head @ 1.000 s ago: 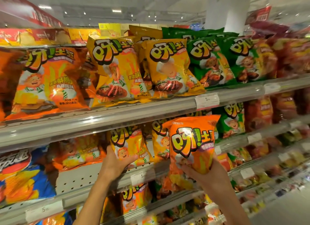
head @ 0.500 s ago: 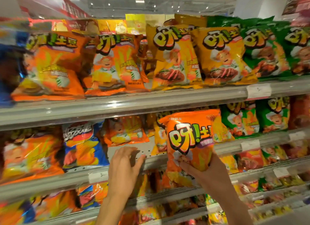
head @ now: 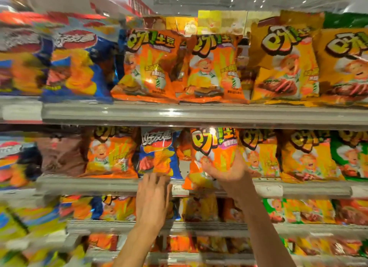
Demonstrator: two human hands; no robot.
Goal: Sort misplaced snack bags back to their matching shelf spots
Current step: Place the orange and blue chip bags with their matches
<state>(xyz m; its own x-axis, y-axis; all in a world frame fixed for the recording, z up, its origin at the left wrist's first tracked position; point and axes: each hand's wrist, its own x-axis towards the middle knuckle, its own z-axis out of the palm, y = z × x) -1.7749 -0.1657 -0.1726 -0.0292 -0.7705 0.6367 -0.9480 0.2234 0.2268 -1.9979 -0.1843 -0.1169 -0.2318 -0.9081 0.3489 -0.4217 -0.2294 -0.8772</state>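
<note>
Since half a second ago the view has swung left, so the blue snack bag (head: 158, 155) on the middle shelf (head: 89, 184) now stands near the centre instead of off at 9 o'clock. The left hand (head: 153, 197) has risen from the shelf edge, and its straight, spread fingertips (head: 157, 177) now reach the bottom edge of that blue bag; whether they press it or only touch it is blurred. The right hand (head: 229, 173) keeps its hold on the orange snack bag (head: 214, 157), fingers curled round its lower part, at much the same height in front of the middle shelf.

The orange bag is upright, glossy and puffed, with large yellow-and-black characters across its top, a small purple band under them at 2 o'clock, and a cartoon figure partly covered by the fingers. Its bottom hangs over the shelf's front rail beside a price tag (head: 180, 189). The blue bag stands just at its 9 o'clock, between it and another orange bag (head: 111, 153). Yellow bags (head: 306, 157) line the shelf at its 3 o'clock.
</note>
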